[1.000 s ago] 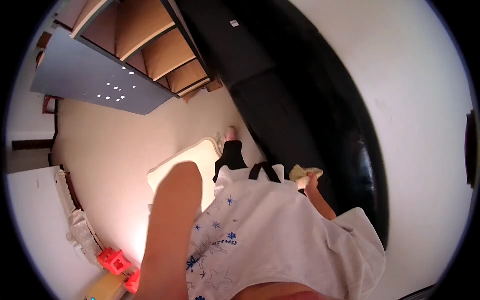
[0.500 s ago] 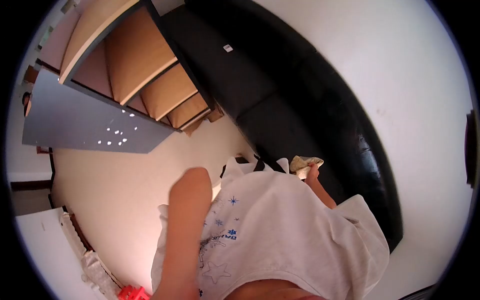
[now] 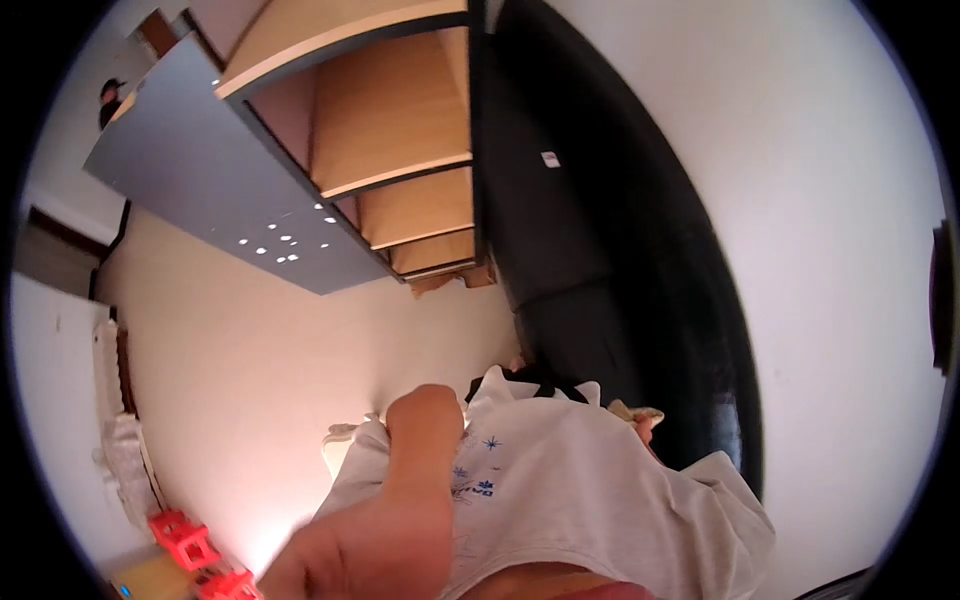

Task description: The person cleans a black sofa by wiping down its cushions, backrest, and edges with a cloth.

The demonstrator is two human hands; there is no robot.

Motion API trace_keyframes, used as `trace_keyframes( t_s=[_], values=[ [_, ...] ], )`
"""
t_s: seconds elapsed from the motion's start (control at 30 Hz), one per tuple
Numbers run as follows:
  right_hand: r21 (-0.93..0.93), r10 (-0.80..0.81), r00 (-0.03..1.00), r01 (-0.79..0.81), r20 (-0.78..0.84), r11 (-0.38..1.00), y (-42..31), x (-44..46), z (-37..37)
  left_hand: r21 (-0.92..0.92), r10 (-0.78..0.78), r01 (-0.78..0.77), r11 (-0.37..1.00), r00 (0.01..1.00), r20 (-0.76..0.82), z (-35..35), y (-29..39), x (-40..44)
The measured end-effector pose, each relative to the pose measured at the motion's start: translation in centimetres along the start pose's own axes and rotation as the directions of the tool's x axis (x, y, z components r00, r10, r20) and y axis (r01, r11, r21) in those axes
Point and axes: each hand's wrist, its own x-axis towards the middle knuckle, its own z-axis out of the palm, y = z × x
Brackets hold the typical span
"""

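Observation:
My left hand (image 3: 350, 550) is raised close to the camera at the bottom edge, with the forearm rising to a bent elbow in front of my pale shirt (image 3: 590, 490). Its fingers are cut off or blurred, so what they do is unclear. Low on the far side of the shirt, my right hand (image 3: 644, 429) grips a crumpled beige cloth (image 3: 638, 411), beside the black sofa (image 3: 570, 240). Part of that hand and cloth is hidden by the shirt.
A wooden shelf unit (image 3: 395, 120) with a grey side panel (image 3: 230, 190) stands ahead, against the sofa. A small white card (image 3: 550, 160) lies on the sofa seat. Red plastic pieces (image 3: 185, 540) are at lower left. A person (image 3: 110, 100) appears far off at upper left.
The view has turned, so shelf and sofa sit differently. My left hand has come into view at the bottom. The right hand and cloth appear lower and more covered by the shirt.

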Motion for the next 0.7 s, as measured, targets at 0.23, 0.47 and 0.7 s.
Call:
trace_keyframes(
  t_s=[0.23,0.47,0.7],
  values=[
    [0.069,-0.083,0.971,0.069,0.223,0.995,-5.6,-0.5,6.9,0.009,-0.566,0.584,0.812,0.790,-0.237,-3.7,-6.4,-0.1],
    [0.185,-0.144,0.876,0.064,0.460,0.981,-8.4,0.0,14.0,0.141,-0.506,0.572,0.808,0.797,-0.331,-4.1,-8.5,-0.3],
    [0.087,-0.093,0.882,0.060,0.463,0.994,-10.9,0.6,16.0,0.244,-0.501,0.569,0.786,0.816,-0.290,-3.2,-9.1,-2.5]
  ],
)
